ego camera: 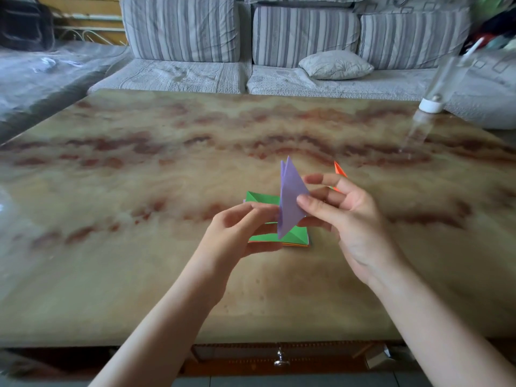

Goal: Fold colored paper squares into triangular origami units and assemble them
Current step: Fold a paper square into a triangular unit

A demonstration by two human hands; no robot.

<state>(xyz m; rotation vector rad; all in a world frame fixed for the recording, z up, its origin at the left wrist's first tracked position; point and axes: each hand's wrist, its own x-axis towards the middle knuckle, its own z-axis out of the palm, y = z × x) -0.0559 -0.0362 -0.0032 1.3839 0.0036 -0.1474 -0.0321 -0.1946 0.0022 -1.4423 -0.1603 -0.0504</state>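
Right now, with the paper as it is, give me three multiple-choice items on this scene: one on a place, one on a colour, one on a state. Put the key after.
1. Where is the orange folded piece?
A. On the sofa
B. On the table, beyond the right hand
C. Under the bottle

2. What colour is the top sheet of the paper stack?
A. Green
B. Blue
C. Black

3. How is the purple folded unit right now?
A. Lying flat on the table
B. Held up off the table, point upward
C. Crumpled into a ball

Key:
1 B: its orange tip shows just past the right hand's fingers.
2 A: green shows under and beside the purple unit.
3 B: the right hand and the left hand pinch it above the stack.
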